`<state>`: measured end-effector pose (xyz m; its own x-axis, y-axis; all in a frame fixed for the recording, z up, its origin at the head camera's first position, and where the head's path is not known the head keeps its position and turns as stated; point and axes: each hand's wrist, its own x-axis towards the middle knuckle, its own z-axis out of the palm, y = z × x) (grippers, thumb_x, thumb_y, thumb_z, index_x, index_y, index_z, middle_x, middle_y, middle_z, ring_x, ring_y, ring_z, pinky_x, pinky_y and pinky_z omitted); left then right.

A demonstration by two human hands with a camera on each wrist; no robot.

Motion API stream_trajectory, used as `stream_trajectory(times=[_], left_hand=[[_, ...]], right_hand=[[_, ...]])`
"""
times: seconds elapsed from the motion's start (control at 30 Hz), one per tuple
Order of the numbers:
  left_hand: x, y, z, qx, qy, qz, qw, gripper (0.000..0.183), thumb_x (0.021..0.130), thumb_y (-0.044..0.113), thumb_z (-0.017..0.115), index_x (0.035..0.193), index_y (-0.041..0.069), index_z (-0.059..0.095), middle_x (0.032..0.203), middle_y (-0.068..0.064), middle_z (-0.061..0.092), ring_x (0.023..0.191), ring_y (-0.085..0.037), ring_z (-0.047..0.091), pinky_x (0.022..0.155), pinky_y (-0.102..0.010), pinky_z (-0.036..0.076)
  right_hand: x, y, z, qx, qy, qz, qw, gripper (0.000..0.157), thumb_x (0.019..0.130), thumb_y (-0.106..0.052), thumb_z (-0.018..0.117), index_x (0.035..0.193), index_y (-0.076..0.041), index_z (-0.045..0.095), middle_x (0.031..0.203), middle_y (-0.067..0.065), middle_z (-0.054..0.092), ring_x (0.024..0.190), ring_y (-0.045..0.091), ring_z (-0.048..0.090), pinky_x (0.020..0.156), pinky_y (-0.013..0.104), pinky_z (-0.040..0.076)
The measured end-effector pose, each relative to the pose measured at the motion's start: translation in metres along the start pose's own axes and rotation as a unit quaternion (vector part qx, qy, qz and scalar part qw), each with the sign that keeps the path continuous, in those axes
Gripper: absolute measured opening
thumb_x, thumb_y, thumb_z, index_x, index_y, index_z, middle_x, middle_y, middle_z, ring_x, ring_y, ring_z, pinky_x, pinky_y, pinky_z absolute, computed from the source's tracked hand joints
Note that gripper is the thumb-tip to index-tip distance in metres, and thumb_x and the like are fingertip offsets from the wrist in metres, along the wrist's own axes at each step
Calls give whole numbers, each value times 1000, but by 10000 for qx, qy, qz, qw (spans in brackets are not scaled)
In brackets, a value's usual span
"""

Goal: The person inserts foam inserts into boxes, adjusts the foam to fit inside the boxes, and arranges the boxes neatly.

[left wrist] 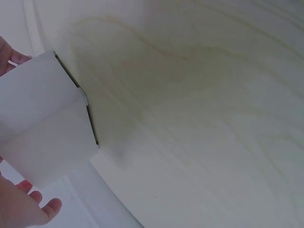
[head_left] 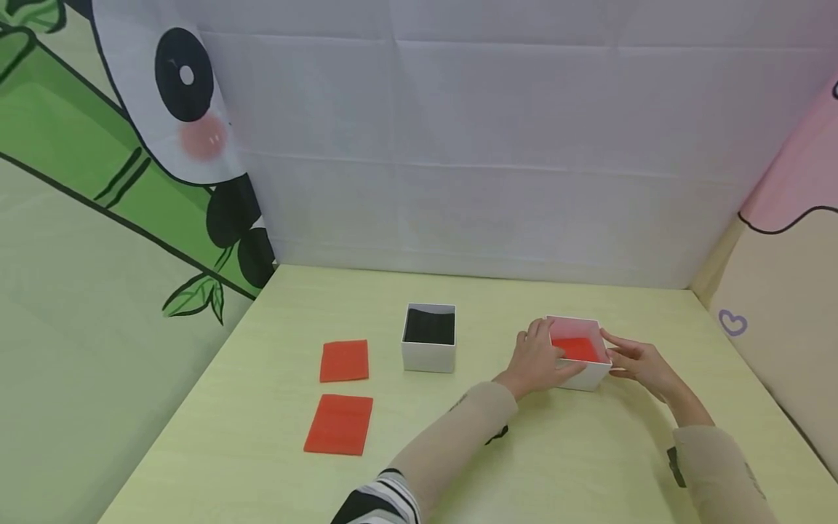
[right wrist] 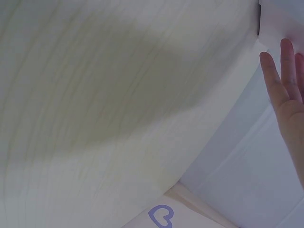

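Observation:
Both hands are at a white open-topped box (head_left: 577, 376) on the right side of the table. My left hand (head_left: 540, 358) holds its left side, with the thumb along the front and fingers over the left wall. The straight fingers of my right hand (head_left: 644, 367) touch the right wall. A flat red piece (head_left: 576, 349) lies inside the box. In the left wrist view, the box (left wrist: 52, 142) shows its plain white outer walls. In the right wrist view, the extended fingers (right wrist: 286, 61) reach the box's wall (right wrist: 280, 21).
A second white box (head_left: 428, 356) with black material (head_left: 429, 326) inside stands left of the hands. Further left, two flat red squares lie on the table, the far one (head_left: 344, 361) behind the near one (head_left: 338, 425). A pale backdrop (head_left: 458, 160) rises at the table's back edge.

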<state>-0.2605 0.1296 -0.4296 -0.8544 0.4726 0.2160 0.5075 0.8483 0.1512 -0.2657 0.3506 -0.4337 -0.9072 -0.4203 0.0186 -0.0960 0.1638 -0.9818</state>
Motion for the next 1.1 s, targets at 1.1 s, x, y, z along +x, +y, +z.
stream_trajectory(times=[1.1], left_hand=[[-43, -25, -27, -1015, -8, 236, 9946, 47, 86, 52, 47, 123, 24, 55, 129, 0, 44, 120, -14, 34, 92, -35, 33]], right_hand=[[0, -2, 1, -516, 192, 337, 9979, 51, 89, -11, 54, 132, 2, 30, 111, -3, 57, 84, 4, 60, 72, 34, 49]])
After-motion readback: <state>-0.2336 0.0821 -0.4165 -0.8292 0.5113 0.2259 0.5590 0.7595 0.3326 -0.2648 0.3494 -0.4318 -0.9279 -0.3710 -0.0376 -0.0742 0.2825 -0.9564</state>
